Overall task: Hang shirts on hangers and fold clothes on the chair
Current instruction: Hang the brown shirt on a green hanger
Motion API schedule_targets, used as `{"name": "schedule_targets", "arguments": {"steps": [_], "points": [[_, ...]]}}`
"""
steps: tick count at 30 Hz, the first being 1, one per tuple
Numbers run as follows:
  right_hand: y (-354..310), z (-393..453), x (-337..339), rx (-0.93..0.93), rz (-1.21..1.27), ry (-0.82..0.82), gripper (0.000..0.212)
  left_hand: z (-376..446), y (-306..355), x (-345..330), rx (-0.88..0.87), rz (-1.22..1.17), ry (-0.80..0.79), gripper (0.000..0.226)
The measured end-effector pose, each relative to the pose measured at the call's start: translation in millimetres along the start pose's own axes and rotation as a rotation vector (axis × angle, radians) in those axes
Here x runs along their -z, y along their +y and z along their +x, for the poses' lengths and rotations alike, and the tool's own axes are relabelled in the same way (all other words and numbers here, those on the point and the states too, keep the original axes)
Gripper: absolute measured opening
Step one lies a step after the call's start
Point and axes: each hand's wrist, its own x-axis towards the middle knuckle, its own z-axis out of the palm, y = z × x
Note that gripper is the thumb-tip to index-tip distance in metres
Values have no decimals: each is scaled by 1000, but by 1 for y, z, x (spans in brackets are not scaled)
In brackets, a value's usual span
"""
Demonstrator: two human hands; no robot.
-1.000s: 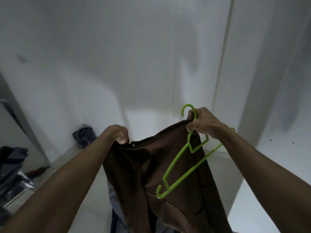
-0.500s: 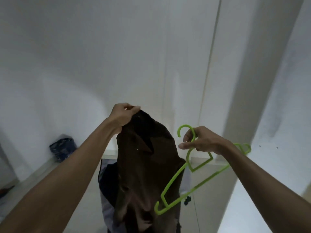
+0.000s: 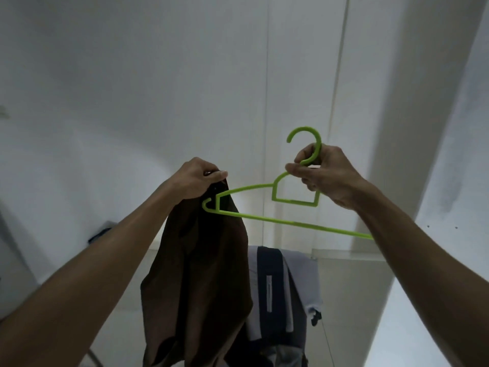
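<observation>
**Brown shirt and green hanger held up before a white wall**

White wall (image 3: 158, 75) fills the far background, with a vertical seam and a pale column (image 3: 423, 128) to the right. My left fingers (image 3: 218, 174) are curled tight, pinching the top edge of the shirt (image 3: 201, 274); the thumb lies flat over the cloth. From that pinch my left hand (image 3: 197, 182) holds the shirt up, and the brown fabric hangs straight down below it in loose folds. My right fingers (image 3: 300, 169) are wrapped round the neck of the hanger (image 3: 264, 219), just below its hook, which stands up above my right hand (image 3: 325, 176). The green hanger is held roughly level, tilting down to the right. Its left tip sits at the shirt's top, right under my left hand, touching or overlapping the cloth; whether it is inside the shirt I cannot tell. Its right end runs behind my right forearm. Below and between my arms, near the bottom, more clothes (image 3: 277, 287), pale blue and navy, lie draped over what may be the chair, which is mostly hidden.
</observation>
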Motion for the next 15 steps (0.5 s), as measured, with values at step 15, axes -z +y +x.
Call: {"name": "schedule_targets", "arguments": {"steps": [15], "points": [[2, 43, -137, -24, 29, 75, 12, -4, 27, 15, -66, -171, -48, 30]]}}
